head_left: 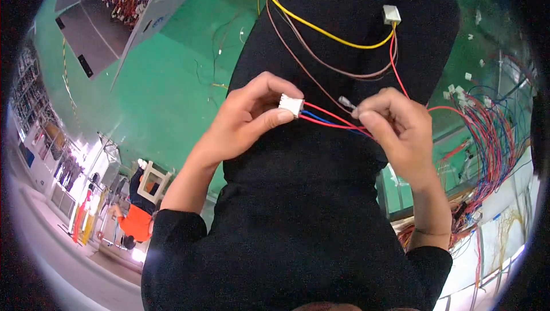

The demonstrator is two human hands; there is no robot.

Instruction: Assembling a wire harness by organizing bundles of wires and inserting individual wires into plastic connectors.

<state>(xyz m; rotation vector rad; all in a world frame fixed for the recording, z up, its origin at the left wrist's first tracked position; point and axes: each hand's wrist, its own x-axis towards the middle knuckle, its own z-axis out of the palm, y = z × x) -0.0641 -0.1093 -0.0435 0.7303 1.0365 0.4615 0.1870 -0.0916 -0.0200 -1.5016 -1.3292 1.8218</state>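
Note:
Between its thumb and fingers, my left hand (238,119) grips a white plastic connector (291,105). Red and blue wires (329,119) run from the connector's right side toward my right hand (398,130). That hand is closed in a pinch on a wire end whose small metal terminal (346,103) points at the connector, a short gap away from it. Farther off, a second white connector (391,14) lies on my black-clothed lap (338,1). A yellow wire (326,32), brown wires (326,69) and a red wire (395,64) trail from it or near it.
A grey open box (94,21) at the far left holds many wires with connectors. On the right hangs a thick bundle of red and blue wires (495,139). Loose bits lie on the green floor (189,76). A person in orange (136,220) is at the lower left.

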